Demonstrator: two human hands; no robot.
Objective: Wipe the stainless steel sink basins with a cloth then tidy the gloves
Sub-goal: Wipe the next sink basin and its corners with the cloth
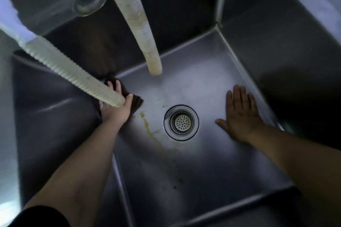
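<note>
Left forearm (77,162), dark sleeve at the bottom edge, reaches into the sink basin (212,86). Left hand (115,105) presses a dark brown cloth (135,102) flat on the basin floor at the far-left corner; fingers spread over it, no clear pinch. A ribbed hose (73,72) crosses above that hand and hides part of it. Right hand (241,114) lies flat on the steel, fingers straight, holding nothing, right of the drain (180,122).

Step looks like wiping the basin floor, early on. A yellowish streak (153,134) lies between cloth and drain, dark specks nearer the front wall, unwiped. Next move likely calls for dragging the cloth across the streak toward the drain with firm pressure, staying under the second hose (136,24).

Cloth looks damp, crumpled, partly hidden. Gloves not in view.
</note>
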